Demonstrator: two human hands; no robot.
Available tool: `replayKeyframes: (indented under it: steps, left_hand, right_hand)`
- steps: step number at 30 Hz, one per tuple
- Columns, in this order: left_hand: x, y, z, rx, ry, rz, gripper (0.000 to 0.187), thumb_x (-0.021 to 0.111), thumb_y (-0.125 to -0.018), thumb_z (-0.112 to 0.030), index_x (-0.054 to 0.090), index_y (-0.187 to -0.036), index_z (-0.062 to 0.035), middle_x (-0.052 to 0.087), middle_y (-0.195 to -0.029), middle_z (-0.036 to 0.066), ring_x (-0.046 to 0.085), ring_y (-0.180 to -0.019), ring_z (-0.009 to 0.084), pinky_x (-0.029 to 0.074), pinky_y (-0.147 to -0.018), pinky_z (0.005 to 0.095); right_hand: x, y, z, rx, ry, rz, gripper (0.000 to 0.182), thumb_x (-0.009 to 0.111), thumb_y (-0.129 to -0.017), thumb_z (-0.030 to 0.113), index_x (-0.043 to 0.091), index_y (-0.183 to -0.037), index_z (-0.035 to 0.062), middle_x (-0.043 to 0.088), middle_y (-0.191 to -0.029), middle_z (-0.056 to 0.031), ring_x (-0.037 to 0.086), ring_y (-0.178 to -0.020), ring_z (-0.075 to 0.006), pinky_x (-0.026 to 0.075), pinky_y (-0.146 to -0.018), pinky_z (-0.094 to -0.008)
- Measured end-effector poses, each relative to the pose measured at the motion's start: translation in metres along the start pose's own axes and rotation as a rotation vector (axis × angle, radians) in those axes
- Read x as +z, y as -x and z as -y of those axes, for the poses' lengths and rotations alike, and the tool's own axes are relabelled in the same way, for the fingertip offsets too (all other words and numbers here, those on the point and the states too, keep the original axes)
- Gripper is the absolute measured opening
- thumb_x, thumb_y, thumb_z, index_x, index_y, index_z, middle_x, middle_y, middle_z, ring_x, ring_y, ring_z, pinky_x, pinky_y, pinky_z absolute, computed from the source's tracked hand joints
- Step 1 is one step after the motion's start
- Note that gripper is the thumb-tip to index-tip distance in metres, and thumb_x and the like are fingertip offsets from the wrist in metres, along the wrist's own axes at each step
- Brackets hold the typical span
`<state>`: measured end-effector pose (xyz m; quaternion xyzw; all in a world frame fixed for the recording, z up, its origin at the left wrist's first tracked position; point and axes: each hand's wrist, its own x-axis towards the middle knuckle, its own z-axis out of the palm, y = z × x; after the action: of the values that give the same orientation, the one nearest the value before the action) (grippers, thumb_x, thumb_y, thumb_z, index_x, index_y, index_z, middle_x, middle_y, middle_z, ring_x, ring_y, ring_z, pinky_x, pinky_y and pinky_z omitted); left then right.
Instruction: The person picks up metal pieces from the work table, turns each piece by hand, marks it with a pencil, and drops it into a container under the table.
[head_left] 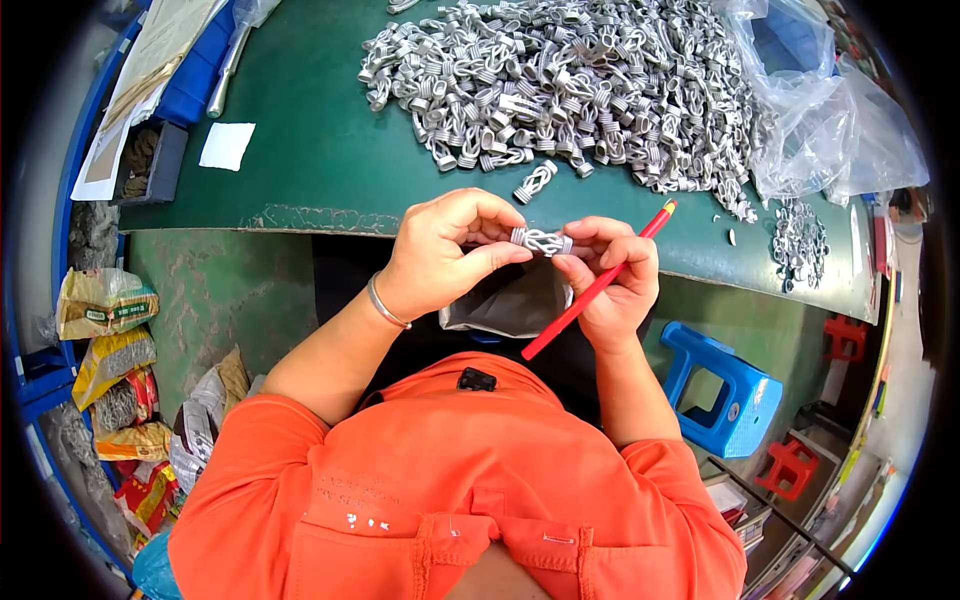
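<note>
A grey metal part [542,241] with ribbed ends and twisted open strands is held level between both hands, just off the table's front edge. My left hand [450,243] pinches its left end between thumb and fingers. The fingers of my right hand [612,275] close on its right end and also hold a red pencil [600,285], which slants with its tip up and to the right. Just above the hands, a similar loose part [536,182] lies on the green table [300,180]. Beyond it spreads a large pile of such grey parts [580,90].
Clear plastic bags [810,120] lie at the table's right, near a small heap of metal bits [799,245]. White paper [227,146] and a grey bin [165,165] are at left. A blue stool [735,400] stands below right; filled sacks [110,300] are stacked left.
</note>
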<state>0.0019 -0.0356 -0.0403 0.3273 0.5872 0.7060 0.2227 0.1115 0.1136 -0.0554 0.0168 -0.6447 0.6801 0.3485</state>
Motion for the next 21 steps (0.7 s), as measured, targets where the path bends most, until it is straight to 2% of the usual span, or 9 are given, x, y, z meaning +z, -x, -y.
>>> replayKeyframes:
  steps: [3, 5, 10, 12, 13, 14, 17, 18, 21]
  left_hand:
    - [-0.007, 0.0, 0.002, 0.074, -0.003, 0.127, 0.026, 0.065, -0.076, 0.014, 0.056, -0.098, 0.0046, 0.061, -0.097, 0.013, 0.063, -0.089, 0.0183, 0.054, -0.078, 0.0292]
    - [-0.004, 0.002, -0.001, 0.046, 0.038, 0.103, 0.026, 0.064, -0.076, 0.014, 0.057, -0.098, 0.0035, 0.061, -0.097, 0.013, 0.063, -0.089, 0.018, 0.053, -0.078, 0.0289]
    - [0.003, 0.006, -0.008, 0.045, 0.136, 0.075, 0.026, 0.06, -0.076, 0.016, 0.057, -0.095, 0.0, 0.063, -0.098, 0.013, 0.062, -0.088, 0.0175, 0.051, -0.077, 0.0284]
    - [-0.006, 0.003, -0.011, 0.404, -0.245, 0.195, 0.026, 0.056, -0.072, 0.016, 0.057, -0.091, -0.0015, 0.063, -0.099, 0.014, 0.061, -0.086, 0.0178, 0.05, -0.073, 0.0285]
    - [-0.009, 0.004, -0.011, 0.423, -0.307, 0.182, 0.024, 0.053, -0.07, 0.015, 0.057, -0.088, -0.002, 0.063, -0.098, 0.014, 0.06, -0.084, 0.018, 0.049, -0.071, 0.029]
    - [-0.01, 0.005, -0.011, 0.426, -0.31, 0.18, 0.024, 0.053, -0.07, 0.015, 0.057, -0.088, -0.002, 0.063, -0.098, 0.014, 0.06, -0.084, 0.018, 0.049, -0.071, 0.029]
    - [-0.009, 0.008, -0.01, 0.235, -0.287, 0.051, 0.021, 0.051, -0.074, 0.014, 0.057, -0.089, 0.0003, 0.06, -0.097, 0.012, 0.059, -0.082, 0.0148, 0.048, -0.07, 0.0244]
    - [-0.007, 0.008, -0.008, 0.236, -0.289, 0.052, 0.021, 0.051, -0.074, 0.014, 0.057, -0.089, 0.0003, 0.06, -0.097, 0.012, 0.059, -0.082, 0.0148, 0.048, -0.07, 0.0244]
    - [-0.003, 0.005, 0.0, 0.139, -0.213, -0.031, 0.021, 0.049, -0.079, 0.015, 0.056, -0.095, 0.0026, 0.057, -0.098, 0.011, 0.059, -0.083, 0.0131, 0.05, -0.071, 0.0242]
  right_hand:
    - [-0.005, 0.002, 0.004, 0.067, -0.05, 0.041, 0.031, 0.065, -0.078, -0.011, 0.038, -0.085, 0.0033, 0.058, -0.102, -0.0209, 0.064, -0.087, -0.0208, 0.056, -0.072, -0.0291]
    - [-0.007, 0.004, 0.004, 0.214, -0.16, 0.088, 0.03, 0.064, -0.079, -0.011, 0.038, -0.085, 0.0034, 0.058, -0.103, -0.0211, 0.064, -0.089, -0.0225, 0.055, -0.077, -0.0306]
    - [0.0, 0.003, 0.009, 0.11, -0.104, 0.06, 0.029, 0.063, -0.079, -0.012, 0.039, -0.083, 0.0042, 0.06, -0.098, -0.0194, 0.063, -0.095, -0.0244, 0.055, -0.077, -0.0317]
    - [-0.009, 0.002, 0.012, 0.041, 0.052, 0.195, 0.03, 0.061, -0.078, -0.014, 0.039, -0.082, 0.005, 0.06, -0.097, -0.0181, 0.061, -0.096, -0.0292, 0.052, -0.083, -0.038]
    - [-0.012, -0.004, 0.015, -0.037, 0.151, 0.269, 0.03, 0.062, -0.076, -0.014, 0.039, -0.079, 0.005, 0.061, -0.096, -0.0189, 0.062, -0.092, -0.0275, 0.052, -0.077, -0.0351]
    - [-0.012, -0.007, 0.016, -0.041, 0.149, 0.271, 0.03, 0.062, -0.076, -0.014, 0.039, -0.079, 0.005, 0.061, -0.096, -0.0189, 0.062, -0.092, -0.0275, 0.052, -0.077, -0.0351]
    - [-0.006, -0.018, 0.013, -0.114, 0.493, 0.253, 0.03, 0.067, -0.072, -0.012, 0.041, -0.073, 0.0032, 0.063, -0.094, -0.0172, 0.059, -0.078, -0.0209, 0.048, -0.067, -0.0285]
    - [0.003, -0.027, 0.013, -0.164, 0.616, 0.204, 0.03, 0.072, -0.067, -0.007, 0.045, -0.074, 0.0038, 0.062, -0.086, -0.0122, 0.057, -0.073, -0.0271, 0.047, -0.063, -0.0335]
    - [0.019, -0.043, 0.001, -0.142, 0.933, 0.152, 0.036, 0.079, -0.065, 0.011, 0.046, -0.079, 0.0049, 0.051, -0.072, -0.01, 0.049, -0.069, -0.0315, 0.041, -0.062, -0.0403]
